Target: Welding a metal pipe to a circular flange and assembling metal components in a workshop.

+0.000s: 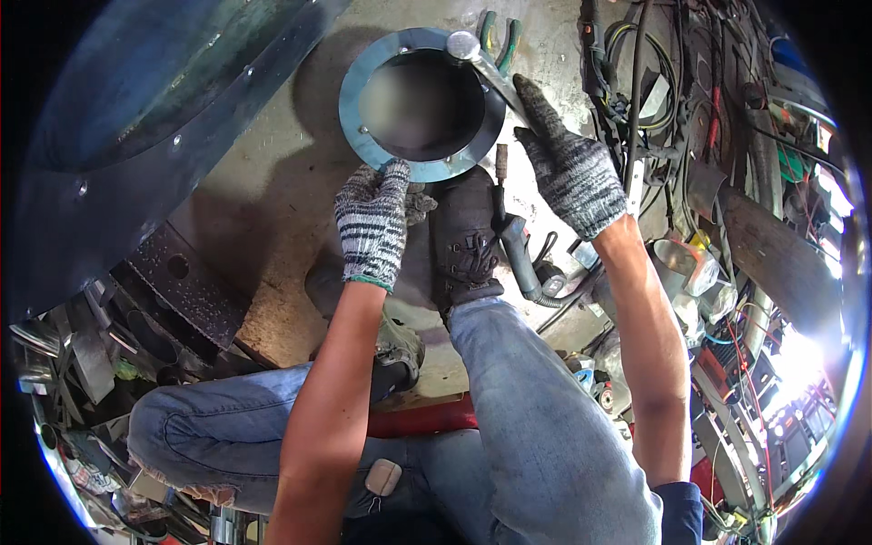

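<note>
The ring (352,104) is just beyond the fingertips of the left hand (372,218), its near rim pinched between curled fingers and thumb, with only a little of the metal covered. On its far right side, the head of a hammer (490,74) overlaps the rim; whether they touch I cannot tell. The right hand (574,168) has its fingers closed about the hammer's handle, the index lying along it. A dark laced boot (468,245) stands just below the ring, with a black torch (520,259) beside it on the stained, grey concrete floor (559,45). Two green handles (513,47) lie past the hammer head. A big dark steel sheet (118,136) fills the upper left; tangled cables (636,86) and metal scrap (772,227) crowd the right, near a glaring light (799,363). The ring is flat-faced, bluish steel around a dark, blurred centre; the gloves (586,195) are striped knit, the jeans (554,400) faded denim.
</note>
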Available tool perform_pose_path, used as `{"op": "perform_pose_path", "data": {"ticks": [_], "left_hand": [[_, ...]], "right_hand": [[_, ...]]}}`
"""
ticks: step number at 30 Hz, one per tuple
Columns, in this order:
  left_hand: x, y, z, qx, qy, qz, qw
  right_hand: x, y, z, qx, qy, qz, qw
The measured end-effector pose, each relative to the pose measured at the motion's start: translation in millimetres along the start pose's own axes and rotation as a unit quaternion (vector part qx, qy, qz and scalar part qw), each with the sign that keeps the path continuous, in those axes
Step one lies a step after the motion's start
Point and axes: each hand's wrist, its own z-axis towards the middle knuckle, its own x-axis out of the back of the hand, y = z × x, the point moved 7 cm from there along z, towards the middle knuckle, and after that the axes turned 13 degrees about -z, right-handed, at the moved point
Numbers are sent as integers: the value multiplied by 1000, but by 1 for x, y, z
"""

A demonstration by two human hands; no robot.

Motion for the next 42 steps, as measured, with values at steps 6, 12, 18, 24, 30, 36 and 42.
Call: {"op": "perform_pose_path", "data": {"ticks": [6, 12, 18, 24, 30, 36, 42], "left_hand": [[-17, -2, -1, -24, -24, -39, 999], [13, 16, 25, -196, -23, 226, 954], [-21, 69, 45, -64, -184, 373, 907], [6, 117, 63, -139, -144, 537, 819], [-22, 86, 111, -367, -187, 566, 714], [-49, 112, 60, -260, -138, 623, 725], [-71, 116, 58, -383, -93, 691, 606]], "right_hand": [[54, -5, -41, 22, 95, 42, 994], [87, -10, -33, 155, 10, -52, 986], [134, 22, -35, -33, -24, 33, 999], [78, -13, -22, -41, -129, 142, 981], [95, -6, -38, -104, -152, 110, 977], [89, -10, -46, -116, -169, 123, 971], [86, -8, -64, -134, -187, 138, 963]]}}
